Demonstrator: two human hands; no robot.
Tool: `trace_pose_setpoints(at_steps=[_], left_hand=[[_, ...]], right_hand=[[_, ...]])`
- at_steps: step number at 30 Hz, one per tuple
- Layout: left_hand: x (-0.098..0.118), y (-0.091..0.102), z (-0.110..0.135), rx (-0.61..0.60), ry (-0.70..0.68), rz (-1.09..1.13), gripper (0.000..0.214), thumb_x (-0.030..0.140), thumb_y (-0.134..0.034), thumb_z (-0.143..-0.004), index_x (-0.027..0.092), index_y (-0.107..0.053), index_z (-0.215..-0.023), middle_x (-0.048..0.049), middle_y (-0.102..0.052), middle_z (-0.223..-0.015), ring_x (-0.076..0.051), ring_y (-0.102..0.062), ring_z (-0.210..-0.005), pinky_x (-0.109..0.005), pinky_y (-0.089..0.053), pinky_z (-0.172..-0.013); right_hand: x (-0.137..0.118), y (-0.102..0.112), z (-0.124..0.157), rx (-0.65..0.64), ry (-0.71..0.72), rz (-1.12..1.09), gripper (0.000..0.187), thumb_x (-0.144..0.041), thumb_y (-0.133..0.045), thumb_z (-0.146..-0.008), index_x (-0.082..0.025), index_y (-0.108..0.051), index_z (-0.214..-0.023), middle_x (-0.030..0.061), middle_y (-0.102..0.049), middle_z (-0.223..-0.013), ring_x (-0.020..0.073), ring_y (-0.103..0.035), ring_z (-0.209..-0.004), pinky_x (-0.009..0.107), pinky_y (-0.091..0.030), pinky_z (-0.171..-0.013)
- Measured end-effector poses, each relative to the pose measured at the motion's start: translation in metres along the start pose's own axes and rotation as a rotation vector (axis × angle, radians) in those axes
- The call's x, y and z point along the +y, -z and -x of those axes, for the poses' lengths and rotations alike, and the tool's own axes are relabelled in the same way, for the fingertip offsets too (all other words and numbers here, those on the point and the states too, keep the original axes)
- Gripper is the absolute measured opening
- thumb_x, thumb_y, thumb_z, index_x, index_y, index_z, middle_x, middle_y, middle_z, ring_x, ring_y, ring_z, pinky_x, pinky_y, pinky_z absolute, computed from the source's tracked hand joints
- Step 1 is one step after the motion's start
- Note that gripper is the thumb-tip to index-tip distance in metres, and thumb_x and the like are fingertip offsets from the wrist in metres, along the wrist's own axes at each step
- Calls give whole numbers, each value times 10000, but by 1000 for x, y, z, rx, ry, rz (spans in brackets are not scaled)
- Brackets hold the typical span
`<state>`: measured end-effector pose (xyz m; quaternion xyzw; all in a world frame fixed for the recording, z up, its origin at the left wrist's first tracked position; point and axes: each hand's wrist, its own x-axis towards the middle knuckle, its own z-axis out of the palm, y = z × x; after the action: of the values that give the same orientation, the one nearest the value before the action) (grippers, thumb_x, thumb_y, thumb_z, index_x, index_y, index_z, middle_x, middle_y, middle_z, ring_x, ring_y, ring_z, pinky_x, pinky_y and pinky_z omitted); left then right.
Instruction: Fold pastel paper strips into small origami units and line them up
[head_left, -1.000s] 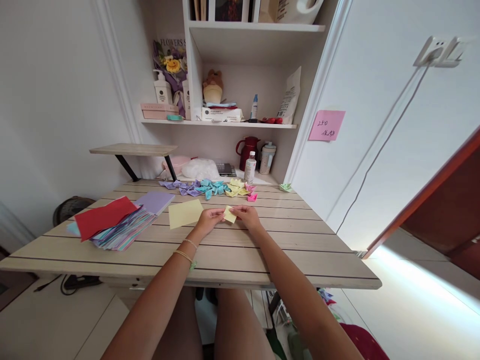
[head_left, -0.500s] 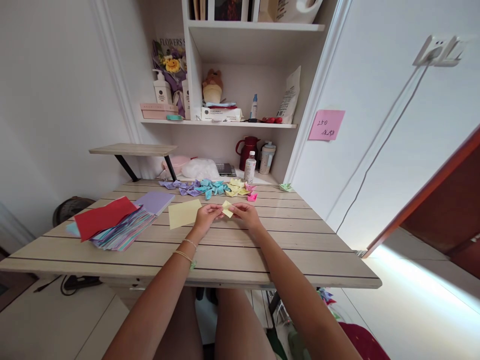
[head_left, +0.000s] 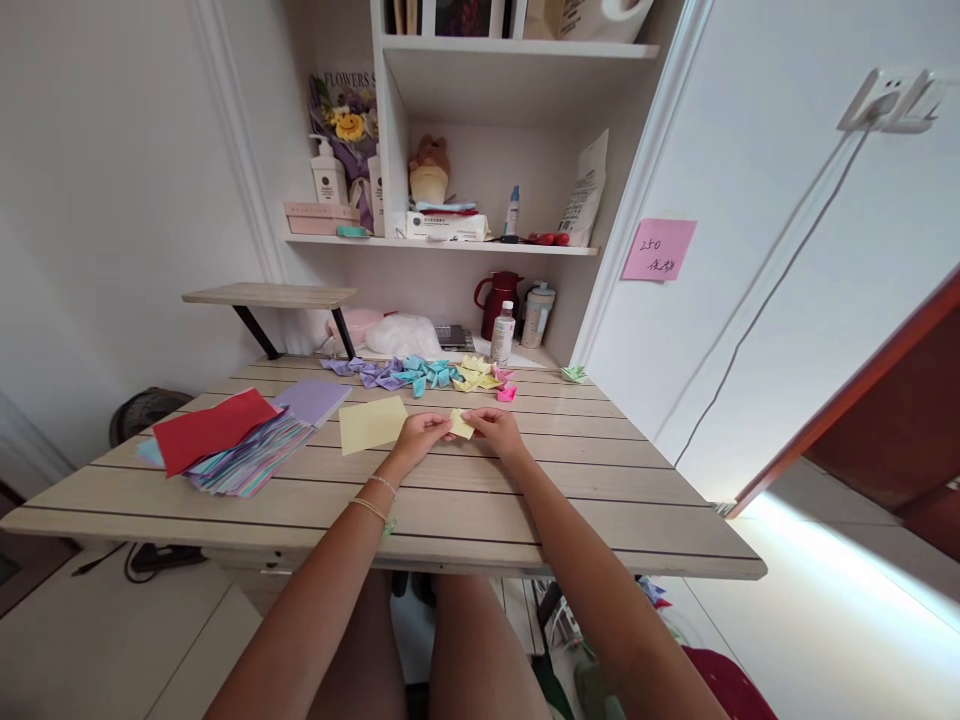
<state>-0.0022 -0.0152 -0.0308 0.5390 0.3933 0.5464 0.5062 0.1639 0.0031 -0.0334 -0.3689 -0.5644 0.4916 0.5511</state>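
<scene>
Between my two hands is a small folded piece of yellow paper [head_left: 461,424], held just over the wooden table. My left hand [head_left: 421,440] pinches its left side, and my right hand [head_left: 495,430] pinches its right side; the fingers partly cover its edges. A flat sheet of yellow paper [head_left: 371,424] lies beside my left hand. Beyond the hands, a row of folded paper pieces runs along the table: purple ones [head_left: 379,374], blue ones [head_left: 424,374], yellow ones [head_left: 478,374] and a pink one [head_left: 507,394].
On the left lie a fanned stack of coloured paper [head_left: 251,455], a red sheet [head_left: 214,428] and a purple sheet [head_left: 311,402]. A small raised shelf [head_left: 270,296] stands behind them. A bottle [head_left: 503,335], a dark red jug [head_left: 499,300] and a tumbler [head_left: 537,315] stand at the back.
The small yellow paper has turned a little between my fingers and now shows a more squared outline. Both hands keep hold of it. The whole view has shifted slightly.
</scene>
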Motion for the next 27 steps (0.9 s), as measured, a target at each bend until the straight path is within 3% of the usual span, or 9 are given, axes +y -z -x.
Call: trace_pose_setpoints(at_steps=[4, 7, 12, 16, 21, 27], left_hand=[[-2, 4, -2, 76, -12, -86, 297, 375, -732, -563, 99, -675, -657, -54, -661, -594, -135, -587, -548, -248, -470, -580], [-3, 6, -3, 75, -23, -106, 286, 371, -735, -552, 106, -667, -634, -40, -641, -551, -131, -574, -538, -231, -449, -548], [-5, 4, -3, 53, -52, -87, 300, 361, -735, -560, 111, -637, -695, -45, -654, -601, -138, -597, -558, -243, -479, -554], [-8, 3, -4, 62, -70, -77, 450, 353, -739, -568, 107, -619, -926, -49, -672, -638, -153, -620, -557, -275, -512, -551], [-14, 5, -6, 44, -85, -147, 338, 348, -721, -591, 105, -682, -823, -82, -702, -723, -171, -636, -590, -282, -525, -572], [-12, 1, -2, -20, -90, -212, 301, 326, -694, -631, 140, -703, -868, -62, -712, -788, -166, -641, -612, -298, -529, -625]], right_hand=[[1, -2, 0, -70, 26, 58, 337, -441, -749, -508, -154, -682, -671, 18, -646, -604, 152, -581, -573, 269, -474, -560], [1, -4, 0, -48, 43, 83, 350, -445, -738, -524, -150, -679, -702, 22, -642, -598, 152, -578, -567, 263, -473, -545], [2, -6, 2, 5, 38, 89, 501, -441, -740, -524, -162, -658, -932, 3, -633, -566, 142, -564, -529, 257, -468, -517], [3, -7, 3, 6, 6, 82, 425, -458, -730, -525, -140, -686, -804, 36, -661, -620, 159, -591, -578, 256, -466, -530], [6, -8, 4, 22, -39, 25, 395, -421, -751, -497, -151, -686, -777, 49, -684, -677, 182, -619, -631, 267, -483, -565], [9, -6, 4, 73, -86, -13, 349, -365, -777, -456, -143, -671, -704, 53, -690, -677, 184, -626, -625, 267, -482, -574]])
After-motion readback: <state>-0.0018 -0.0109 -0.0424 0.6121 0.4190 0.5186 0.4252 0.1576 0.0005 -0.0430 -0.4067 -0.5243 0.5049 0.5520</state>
